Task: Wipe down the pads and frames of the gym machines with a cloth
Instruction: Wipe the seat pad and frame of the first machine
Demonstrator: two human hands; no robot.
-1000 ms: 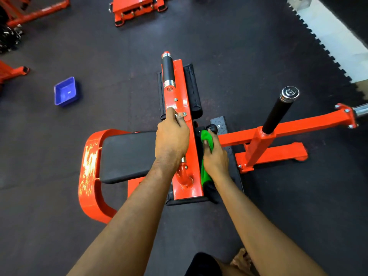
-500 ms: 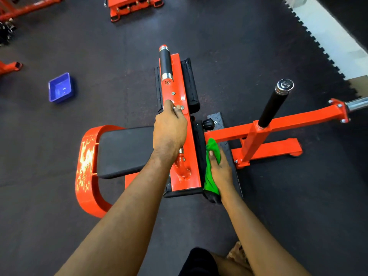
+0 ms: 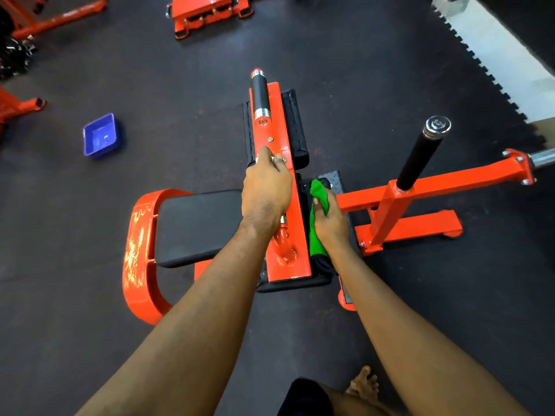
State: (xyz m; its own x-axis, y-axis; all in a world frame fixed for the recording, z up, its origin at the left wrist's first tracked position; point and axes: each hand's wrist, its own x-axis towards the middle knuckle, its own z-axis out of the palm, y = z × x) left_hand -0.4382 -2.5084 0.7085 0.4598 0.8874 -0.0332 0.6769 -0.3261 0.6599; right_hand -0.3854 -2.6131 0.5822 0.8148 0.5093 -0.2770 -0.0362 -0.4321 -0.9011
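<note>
left hand gripping handle, right hand clutching cloth

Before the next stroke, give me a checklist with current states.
1. Cloth gripped by right hand: ok.
2. Left hand holding the plate: ok.
3. Cloth against the side of the pad: ok.
4. Pad side clean under the cloth: cannot tell, hidden.
5. Tray off the wipe path: ok, on the floor far left.
</note>
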